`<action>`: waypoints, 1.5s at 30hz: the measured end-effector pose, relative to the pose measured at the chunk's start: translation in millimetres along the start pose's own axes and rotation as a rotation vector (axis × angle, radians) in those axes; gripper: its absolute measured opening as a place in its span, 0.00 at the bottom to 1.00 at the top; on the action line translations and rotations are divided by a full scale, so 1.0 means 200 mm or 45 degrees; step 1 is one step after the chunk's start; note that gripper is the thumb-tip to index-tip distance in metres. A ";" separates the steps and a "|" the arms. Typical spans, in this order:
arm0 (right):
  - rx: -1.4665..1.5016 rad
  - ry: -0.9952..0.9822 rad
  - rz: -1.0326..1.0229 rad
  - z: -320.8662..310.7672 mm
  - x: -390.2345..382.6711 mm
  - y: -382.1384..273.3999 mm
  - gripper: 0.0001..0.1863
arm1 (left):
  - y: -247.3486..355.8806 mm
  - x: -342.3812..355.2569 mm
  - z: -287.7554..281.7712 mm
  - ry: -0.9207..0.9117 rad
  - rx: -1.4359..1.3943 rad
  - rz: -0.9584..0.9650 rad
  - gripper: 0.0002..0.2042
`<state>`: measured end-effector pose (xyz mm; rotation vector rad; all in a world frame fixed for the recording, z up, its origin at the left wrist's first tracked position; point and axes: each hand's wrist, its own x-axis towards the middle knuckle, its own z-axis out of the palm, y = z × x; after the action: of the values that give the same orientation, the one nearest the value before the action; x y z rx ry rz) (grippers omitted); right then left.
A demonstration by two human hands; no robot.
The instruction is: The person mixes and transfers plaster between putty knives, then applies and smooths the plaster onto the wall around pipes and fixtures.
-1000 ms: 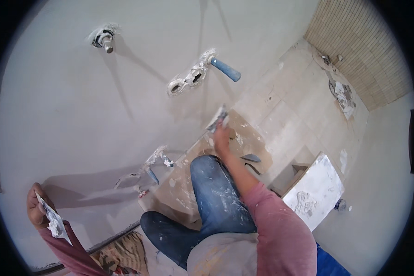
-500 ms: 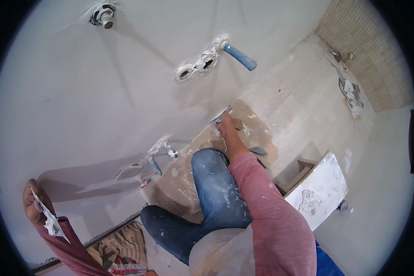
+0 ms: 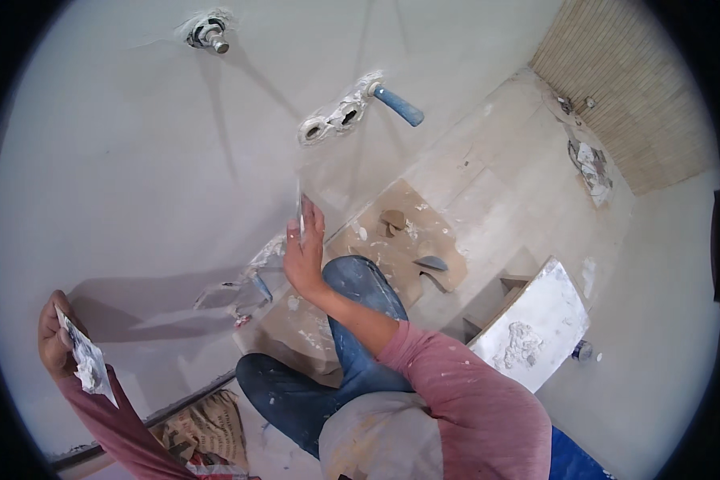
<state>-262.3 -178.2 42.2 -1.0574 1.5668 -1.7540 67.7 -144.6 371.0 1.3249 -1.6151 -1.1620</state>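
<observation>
At the far left, my left hand (image 3: pixel 54 340) is closed on a flat scraper blade (image 3: pixel 94 370) that carries a lump of white plaster. My right hand (image 3: pixel 304 260) is raised in front of the grey wall (image 3: pixel 176 184), gripping a thin flat scraper (image 3: pixel 299 200) seen nearly edge-on. Whether its blade touches the wall I cannot tell. Above that hand is a rough white plaster patch (image 3: pixel 328 130) with two round holes and a blue pipe stub (image 3: pixel 398 106). Left of my right wrist, a lower plastered patch has a smaller blue pipe (image 3: pixel 262 286).
Stained brown sheeting (image 3: pixel 344 240) covers the floor by my knees, with a grey-bladed piece (image 3: pixel 432 262) on it. Right of me is a white board (image 3: pixel 564 312) bearing plaster. A brown paper sack (image 3: pixel 216 424) lies lower left; a metal fitting (image 3: pixel 216 40) juts from the wall.
My right hand has come up and left with the scraper, from the foot of the wall to in front of it. My left hand has barely moved. The view has shifted slightly.
</observation>
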 end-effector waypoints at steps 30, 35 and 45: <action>0.370 -0.757 -1.117 -0.98 -0.30 -0.65 0.24 | -0.57 -0.30 1.73 0.295 -1.440 -0.247 0.11; -0.027 -0.971 -1.226 -1.02 -0.33 -0.74 0.25 | -0.55 -0.37 1.73 0.346 -1.368 -0.216 0.12; -0.916 -0.978 -1.264 -1.10 -0.15 -0.76 0.36 | -0.40 -0.46 1.47 0.203 -1.509 -0.178 0.12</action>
<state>-416.9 -9.2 184.8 -2.7924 1.1914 -0.9048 -161.5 -2.7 201.2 0.6837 -0.4726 -1.6376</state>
